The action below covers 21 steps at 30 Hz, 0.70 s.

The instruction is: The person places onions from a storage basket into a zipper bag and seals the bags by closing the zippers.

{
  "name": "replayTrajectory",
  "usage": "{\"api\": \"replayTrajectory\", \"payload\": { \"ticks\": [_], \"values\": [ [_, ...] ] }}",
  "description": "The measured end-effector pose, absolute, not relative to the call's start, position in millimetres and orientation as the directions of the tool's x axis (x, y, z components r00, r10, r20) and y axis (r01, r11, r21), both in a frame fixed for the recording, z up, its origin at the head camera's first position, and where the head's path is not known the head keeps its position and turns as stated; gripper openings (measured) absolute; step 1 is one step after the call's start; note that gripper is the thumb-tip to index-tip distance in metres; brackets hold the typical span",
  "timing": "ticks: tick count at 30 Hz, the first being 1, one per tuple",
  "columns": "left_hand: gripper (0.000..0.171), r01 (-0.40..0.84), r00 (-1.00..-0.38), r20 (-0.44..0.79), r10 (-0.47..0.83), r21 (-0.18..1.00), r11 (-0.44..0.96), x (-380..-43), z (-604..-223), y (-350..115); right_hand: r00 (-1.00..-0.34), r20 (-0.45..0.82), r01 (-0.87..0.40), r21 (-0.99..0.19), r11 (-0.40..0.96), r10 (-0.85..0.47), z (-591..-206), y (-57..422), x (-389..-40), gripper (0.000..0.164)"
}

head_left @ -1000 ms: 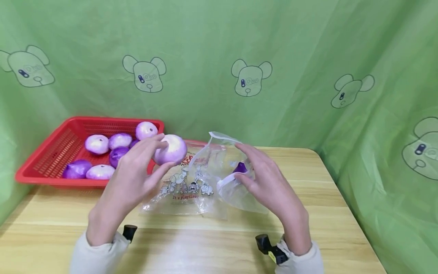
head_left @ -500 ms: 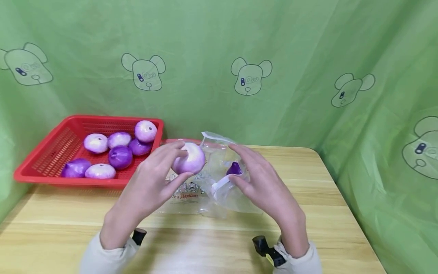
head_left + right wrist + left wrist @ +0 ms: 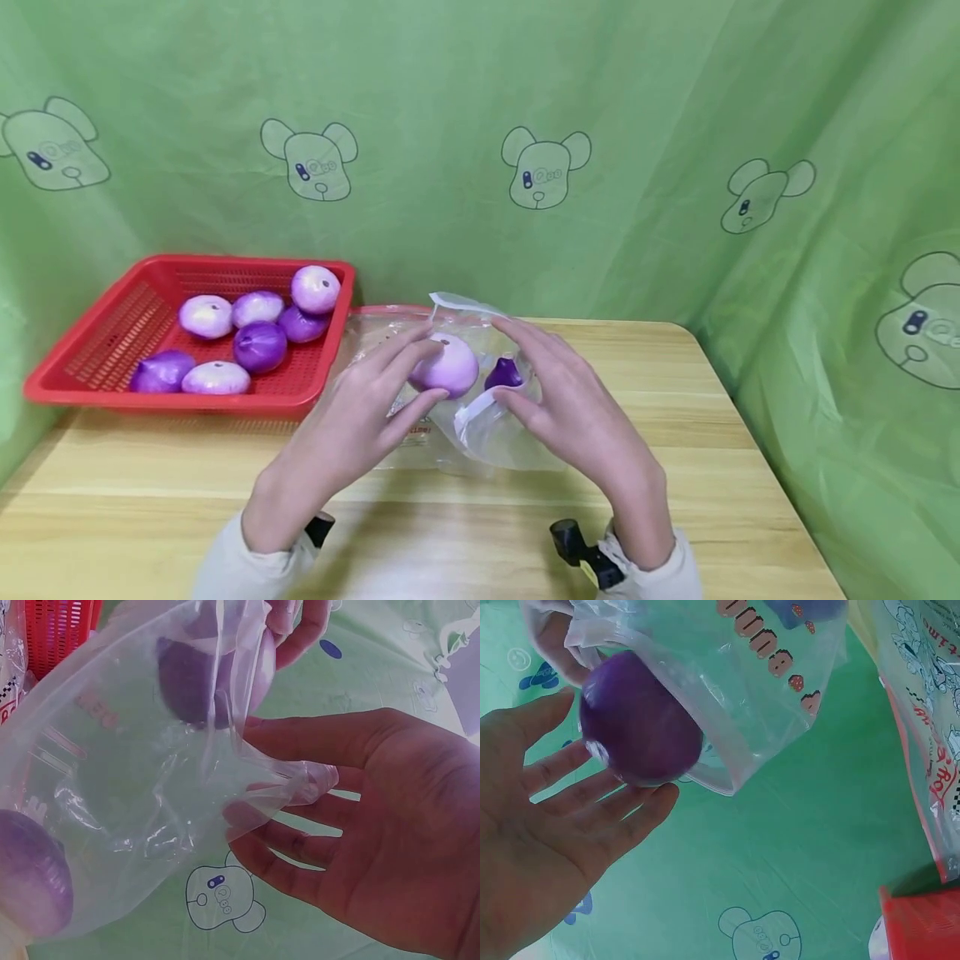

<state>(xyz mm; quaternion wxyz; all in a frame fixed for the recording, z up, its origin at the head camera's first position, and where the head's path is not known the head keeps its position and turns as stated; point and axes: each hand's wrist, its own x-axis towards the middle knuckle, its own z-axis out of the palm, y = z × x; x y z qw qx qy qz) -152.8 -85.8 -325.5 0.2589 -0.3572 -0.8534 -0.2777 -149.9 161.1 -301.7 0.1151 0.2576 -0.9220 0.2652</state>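
Printed on the flat, transparent plastic pouch with a red seal (image 3: 930, 697), partly hidden red lettering is showing beside cartoon figures, its ending looking like "time!". That pouch is lying on the pale wood-grain worktop (image 3: 420, 533), just right of the basket and close to the back edge. The clear plastic zip bag with a whitish rim (image 3: 480, 406) is bearing a row of brown shapes and strawberries; its faint lettering is staying unreadable. Bear outlines are repeating across the green curtain (image 3: 420, 83), the small letters on their faces too unclear to read.

The left hand (image 3: 348, 425) is spreading its fingers, gently curved, their tips touching the side of a round, glossy, pale-purple onion (image 3: 453, 367) without wrapping round it; the thumb tip is lying right at its surface. This onion is sitting in the mouth of the zip bag. The right hand (image 3: 577, 396) is keeping its thumb and fingers wide apart at that mouth, touching the rim. A dark-purple, pointed onion (image 3: 504, 372) is showing inside the bag.

Toward the worktop's back left corner, a red slotted plastic basket (image 3: 187, 401) is holding seven purple-and-white onions (image 3: 259, 346).
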Motion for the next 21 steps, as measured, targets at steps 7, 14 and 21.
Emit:
{"api": "replayTrajectory", "payload": {
  "ticks": [7,14,21],
  "values": [
    [0.043,0.739,-0.636,0.61,0.473,0.306,0.6,-151.9,-324.6,-87.7,-0.847,0.348,-0.525,-0.432,0.733,-0.402,-301.6,163.8,-149.9,0.079],
    [0.045,0.692,-0.701,0.493,0.515,0.299,0.657,-154.7,-329.6,-93.3,-0.851,0.372,-0.515,-0.458,0.724,-0.37,-301.2,168.9,-151.0,0.077],
    [0.015,0.714,-0.688,0.458,0.563,0.294,0.635,-158.8,-338.4,-86.5,-0.851,0.399,-0.51,-0.471,0.72,-0.341,-300.6,170.7,-152.2,0.084]
  ]
}}
